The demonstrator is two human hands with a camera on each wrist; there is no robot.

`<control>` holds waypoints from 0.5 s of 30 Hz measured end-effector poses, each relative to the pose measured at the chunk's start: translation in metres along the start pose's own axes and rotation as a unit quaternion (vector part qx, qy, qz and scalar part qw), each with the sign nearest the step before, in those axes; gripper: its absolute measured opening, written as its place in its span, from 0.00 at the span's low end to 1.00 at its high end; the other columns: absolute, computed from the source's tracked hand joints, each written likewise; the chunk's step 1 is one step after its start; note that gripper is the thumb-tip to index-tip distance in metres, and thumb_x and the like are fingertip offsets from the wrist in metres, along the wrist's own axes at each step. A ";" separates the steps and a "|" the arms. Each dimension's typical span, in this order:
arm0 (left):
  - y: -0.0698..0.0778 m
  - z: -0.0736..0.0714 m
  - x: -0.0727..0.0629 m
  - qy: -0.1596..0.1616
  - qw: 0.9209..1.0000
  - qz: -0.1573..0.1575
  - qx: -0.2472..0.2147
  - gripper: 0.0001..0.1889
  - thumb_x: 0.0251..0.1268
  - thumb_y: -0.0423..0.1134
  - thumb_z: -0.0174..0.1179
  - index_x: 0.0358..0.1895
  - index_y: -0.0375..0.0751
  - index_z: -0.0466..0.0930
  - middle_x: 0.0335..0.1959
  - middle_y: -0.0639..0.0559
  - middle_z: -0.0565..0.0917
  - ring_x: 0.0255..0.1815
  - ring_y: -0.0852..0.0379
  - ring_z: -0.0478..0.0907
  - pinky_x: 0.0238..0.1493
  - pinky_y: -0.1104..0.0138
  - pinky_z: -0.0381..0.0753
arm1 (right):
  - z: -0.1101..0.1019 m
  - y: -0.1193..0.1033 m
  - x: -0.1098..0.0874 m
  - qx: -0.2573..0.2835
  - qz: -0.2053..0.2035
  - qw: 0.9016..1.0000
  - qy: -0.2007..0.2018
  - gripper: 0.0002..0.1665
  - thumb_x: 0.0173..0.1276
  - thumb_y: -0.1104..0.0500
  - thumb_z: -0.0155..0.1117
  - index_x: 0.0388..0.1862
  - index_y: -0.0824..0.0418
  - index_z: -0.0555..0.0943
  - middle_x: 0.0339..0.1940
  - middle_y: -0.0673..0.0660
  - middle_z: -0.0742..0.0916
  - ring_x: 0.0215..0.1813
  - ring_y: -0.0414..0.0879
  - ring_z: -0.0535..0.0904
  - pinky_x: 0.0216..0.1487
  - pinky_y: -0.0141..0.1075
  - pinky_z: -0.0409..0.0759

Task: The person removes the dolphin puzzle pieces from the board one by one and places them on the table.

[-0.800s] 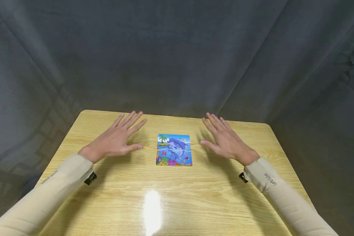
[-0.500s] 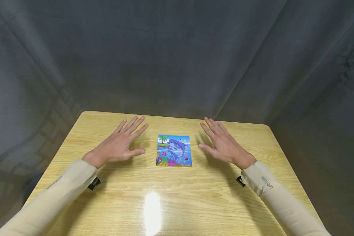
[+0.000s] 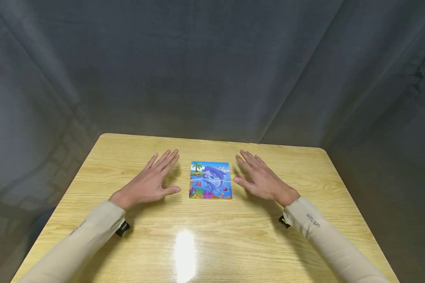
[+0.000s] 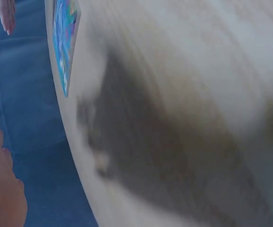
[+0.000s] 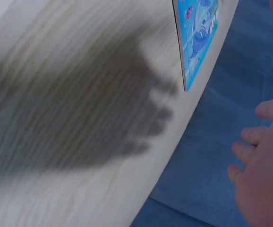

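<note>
A square picture puzzle (image 3: 210, 180) with dolphins, a palm tree and coral lies flat on the wooden table. To its left, my left hand (image 3: 152, 182) hovers above the tabletop, fingers extended and thumb pointing toward the puzzle. My right hand (image 3: 263, 179) is held the same way on the other side, its thumb tip close to the puzzle's right edge. Neither hand holds anything. In the left wrist view the puzzle (image 4: 65, 40) shows beyond the hand's shadow. The right wrist view catches the puzzle (image 5: 197, 38) at a slant, with my right fingers (image 5: 252, 135) at the edge.
The light wooden table (image 3: 233, 243) has rounded far corners and a bright glare spot near its front. Dark grey curtain (image 3: 198, 70) hangs behind the table and along both sides. Black wrist straps (image 3: 122, 228) show below the cream sleeves.
Both hands have moved inward toward the puzzle and slightly nearer to the person, narrowing the gap on each side. The puzzle stays in place on the table.
</note>
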State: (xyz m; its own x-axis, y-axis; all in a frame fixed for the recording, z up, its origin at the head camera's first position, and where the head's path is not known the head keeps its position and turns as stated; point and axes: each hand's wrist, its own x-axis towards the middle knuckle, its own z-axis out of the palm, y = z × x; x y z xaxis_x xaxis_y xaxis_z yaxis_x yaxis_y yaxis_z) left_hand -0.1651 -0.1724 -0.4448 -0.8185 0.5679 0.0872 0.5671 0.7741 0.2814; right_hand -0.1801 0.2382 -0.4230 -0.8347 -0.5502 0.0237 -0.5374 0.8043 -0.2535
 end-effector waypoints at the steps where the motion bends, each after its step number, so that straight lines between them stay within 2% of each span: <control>1: 0.001 0.002 0.000 -0.002 1.000 -0.003 -0.004 0.56 0.74 0.71 0.56 0.90 0.47 0.38 0.92 0.52 0.38 0.93 0.46 0.37 0.91 0.42 0.36 | 0.002 0.000 0.000 -0.001 -0.001 1.000 -0.002 0.49 0.84 0.33 0.49 0.90 0.59 0.52 0.92 0.62 0.51 0.91 0.65 0.48 0.90 0.62 0.46; 9: 0.010 0.021 0.001 -0.009 1.000 -0.012 -0.026 0.56 0.74 0.73 0.55 0.90 0.46 0.37 0.92 0.50 0.38 0.93 0.47 0.36 0.91 0.42 0.36 | 0.013 -0.008 0.004 0.018 -0.005 1.000 -0.017 0.51 0.84 0.31 0.47 0.90 0.60 0.50 0.91 0.61 0.52 0.91 0.63 0.49 0.90 0.61 0.48; 15: 0.019 0.035 0.006 -0.006 0.999 -0.004 -0.043 0.57 0.73 0.70 0.59 0.89 0.43 0.38 0.92 0.51 0.36 0.93 0.45 0.37 0.91 0.42 0.36 | 0.022 -0.009 0.007 0.045 -0.004 0.999 -0.008 0.50 0.84 0.33 0.48 0.89 0.61 0.53 0.91 0.63 0.56 0.90 0.65 0.54 0.90 0.62 0.50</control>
State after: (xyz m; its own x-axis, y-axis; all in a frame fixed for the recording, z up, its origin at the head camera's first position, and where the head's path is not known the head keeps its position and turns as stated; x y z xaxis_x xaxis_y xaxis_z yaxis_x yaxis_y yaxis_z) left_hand -0.1564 -0.1443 -0.4721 -0.8210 0.5662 0.0736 0.5509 0.7516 0.3629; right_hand -0.1786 0.2218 -0.4415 -0.8284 -0.5600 0.0110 -0.5298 0.7771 -0.3399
